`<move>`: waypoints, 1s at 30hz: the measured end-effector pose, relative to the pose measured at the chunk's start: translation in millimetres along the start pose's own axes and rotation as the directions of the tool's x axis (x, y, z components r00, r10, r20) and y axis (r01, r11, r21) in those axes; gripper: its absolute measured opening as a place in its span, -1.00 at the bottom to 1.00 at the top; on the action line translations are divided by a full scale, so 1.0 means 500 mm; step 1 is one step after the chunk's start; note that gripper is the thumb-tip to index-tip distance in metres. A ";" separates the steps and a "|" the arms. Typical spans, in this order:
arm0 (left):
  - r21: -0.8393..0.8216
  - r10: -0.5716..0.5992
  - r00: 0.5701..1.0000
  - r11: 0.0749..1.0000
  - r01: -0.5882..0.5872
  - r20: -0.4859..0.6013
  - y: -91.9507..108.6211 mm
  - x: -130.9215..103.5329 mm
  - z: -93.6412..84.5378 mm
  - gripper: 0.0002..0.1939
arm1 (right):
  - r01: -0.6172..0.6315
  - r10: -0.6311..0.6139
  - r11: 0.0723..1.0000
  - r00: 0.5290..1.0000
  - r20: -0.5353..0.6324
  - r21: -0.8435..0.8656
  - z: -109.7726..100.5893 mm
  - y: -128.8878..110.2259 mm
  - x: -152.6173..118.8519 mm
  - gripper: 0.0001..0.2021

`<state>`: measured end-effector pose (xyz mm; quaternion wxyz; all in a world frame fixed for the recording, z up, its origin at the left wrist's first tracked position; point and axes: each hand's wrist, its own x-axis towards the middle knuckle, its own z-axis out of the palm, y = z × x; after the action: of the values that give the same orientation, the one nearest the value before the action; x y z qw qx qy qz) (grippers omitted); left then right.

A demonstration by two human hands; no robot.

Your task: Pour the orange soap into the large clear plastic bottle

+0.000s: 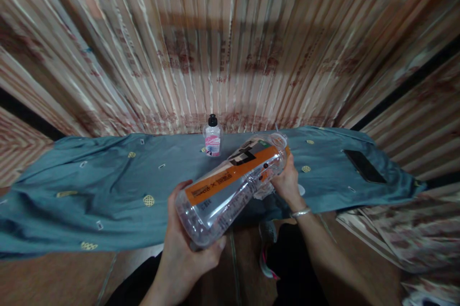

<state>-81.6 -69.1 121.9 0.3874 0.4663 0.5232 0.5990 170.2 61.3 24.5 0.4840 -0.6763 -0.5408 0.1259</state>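
Observation:
A large clear plastic bottle (223,191) with an orange and white label lies slanted in both my hands, above the cloth. My left hand (194,243) is wrapped round its wide base, at the lower left. Up by the neck end, my right hand (287,179) grips the far side, its fingers partly hidden behind the bottle. Crumpled clear plastic (264,192) shows just under the bottle beside my right hand. Near my right wrist is a small white round piece (301,190), whose kind I cannot make out.
A small clear bottle (212,143) with a black cap and pink label stands upright at the back. A dark phone (364,166) lies on the right of the blue-green patterned cloth (118,191). Behind hangs a striped curtain (230,56). My legs are below the front edge.

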 end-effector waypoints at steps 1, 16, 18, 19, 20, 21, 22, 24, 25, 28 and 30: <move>0.012 -0.001 1.000 1.000 0.001 -0.003 0.000 0.000 -0.001 -0.16 | -0.003 0.003 1.000 1.000 0.000 -0.001 0.000 0.000 0.000 -0.05; -0.010 -0.003 1.000 1.000 0.003 0.006 -0.004 0.002 -0.003 -0.18 | 0.038 -0.038 0.999 0.999 0.003 -0.005 -0.001 0.001 -0.004 -0.04; -0.024 -0.006 1.000 1.000 0.006 0.012 -0.003 0.001 -0.001 -0.18 | 0.041 -0.041 0.999 0.999 0.005 -0.007 0.001 0.005 -0.004 -0.03; -0.020 -0.005 1.000 1.000 0.005 0.015 -0.003 0.001 -0.001 -0.18 | 0.044 -0.044 0.999 0.999 0.008 -0.005 0.001 0.007 -0.003 -0.03; -0.011 -0.003 1.000 1.000 0.004 0.018 -0.003 0.001 -0.002 -0.18 | 0.046 -0.046 0.999 0.999 0.009 -0.002 0.001 0.008 -0.003 -0.04; -0.004 0.000 1.000 1.000 0.000 0.019 -0.003 0.001 -0.002 -0.18 | 0.046 -0.046 0.999 0.999 0.011 -0.001 0.001 0.008 -0.002 -0.04; 0.002 0.003 1.000 1.000 -0.003 0.019 -0.003 0.001 -0.003 -0.19 | 0.042 -0.042 0.999 0.999 0.012 -0.002 0.001 0.008 -0.002 -0.04; 0.008 0.010 1.000 1.000 -0.011 0.018 -0.004 0.000 -0.004 -0.19 | 0.030 -0.030 1.000 0.999 0.013 -0.008 0.000 0.006 -0.001 -0.05; 0.011 0.013 1.000 1.000 -0.014 0.018 -0.004 0.001 -0.004 -0.19 | 0.026 -0.026 1.000 1.000 0.014 -0.010 -0.001 0.005 -0.002 -0.06; 0.023 0.020 1.000 1.000 -0.021 0.023 -0.004 0.001 -0.004 -0.19 | 0.023 -0.023 1.000 1.000 0.015 -0.006 -0.002 0.001 -0.003 -0.05; 0.024 0.023 0.999 0.999 -0.024 0.026 -0.004 0.001 -0.004 -0.20 | 0.022 -0.022 1.000 1.000 0.009 -0.011 -0.002 0.000 -0.003 -0.03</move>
<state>-83.9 -68.7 120.2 0.3814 0.4848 0.5200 0.5908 170.2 59.4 24.2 0.4791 -0.6726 -0.5509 0.1206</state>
